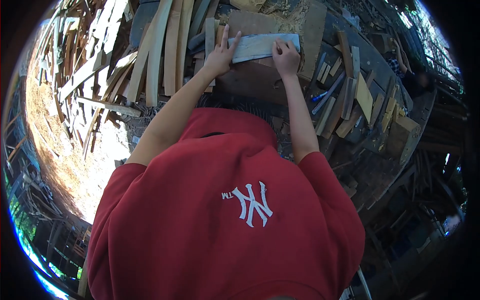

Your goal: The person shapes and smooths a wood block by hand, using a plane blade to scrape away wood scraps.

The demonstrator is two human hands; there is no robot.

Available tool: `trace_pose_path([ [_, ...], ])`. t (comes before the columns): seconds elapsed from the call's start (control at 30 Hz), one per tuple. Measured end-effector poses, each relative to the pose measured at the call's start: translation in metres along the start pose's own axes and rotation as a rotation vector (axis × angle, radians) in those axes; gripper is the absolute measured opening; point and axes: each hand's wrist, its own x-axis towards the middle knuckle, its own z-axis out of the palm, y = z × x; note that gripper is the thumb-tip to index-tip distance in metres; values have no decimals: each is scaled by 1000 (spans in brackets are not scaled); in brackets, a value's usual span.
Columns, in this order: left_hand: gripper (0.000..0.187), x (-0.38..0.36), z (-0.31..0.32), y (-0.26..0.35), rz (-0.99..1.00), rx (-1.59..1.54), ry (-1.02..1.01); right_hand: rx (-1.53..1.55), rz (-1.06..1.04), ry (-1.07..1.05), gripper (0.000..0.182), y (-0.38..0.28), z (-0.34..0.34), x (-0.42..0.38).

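- While both arms are reaching forward over the bench, the left hand is pressing flat on the left end of a grey strip, fingers spread apart, nothing gripped.
- Right hand is bearing down on the right part of the same strip, fingers curled together on top of it; cannot tell whether they are pinching it or just pressing.
- Grey strip is lying lengthwise across a big wooden block, far side of the bench, between the two hands.
- Pile of wood slats is sitting just left of the left hand, long pieces leaning side by side.
- Shorter offcuts are scattering across the right side of the bench, well apart from the hands.
- Blue pen is lying among those offcuts, near the right forearm.
- Red shirt is filling the lower view.
- Another person is showing at upper right, partly hidden, well away.
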Motion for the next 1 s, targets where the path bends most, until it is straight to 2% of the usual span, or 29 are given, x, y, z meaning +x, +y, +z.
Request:
trace_pose_path([
  [0.03, 125, 1, 2, -2, 3, 9, 9, -42, 128, 42, 19, 9, -5, 6],
  [0.13, 125, -4, 6, -6, 15, 22, 16, -93, 203, 199, 20, -9, 11, 3],
  [0.27, 124, 2, 18, -10, 6, -1, 57, 152, -152, -10, 19, -88, 44, -29],
  [0.3, 124, 0, 4, -5, -12, -30, -18, 149, -200, -46, 19, -83, 40, -29],
  [0.37, 125, 1, 4, -4, 0, -1, -3, 144, -304, -106, 18, -62, 25, -17],
  [0.5, 128, 0, 3, -4, -4, 32, -18, -44, 65, 95, 16, 13, -3, 7],
  [0.6, 131, -2, -4, 2, -35, 26, -58, -51, 132, 228, 20, 12, 1, 6],
  [0.7, 133, -1, 1, 0, -13, 18, -27, 1033, 840, 246, 30, -4, -29, 8],
  [0.8, 134, -3, -2, 3, -4, 4, -12, 1835, 836, 139, 42, -45, -89, 19],
  [0.9, 134, -2, -7, 8, -7, -27, -27, 2187, 746, -2, 49, -75, -131, 27],
  [1.0, 133, -4, -8, 8, 6, -34, -11, 2371, 540, -83, 51, -91, -156, 33],
])
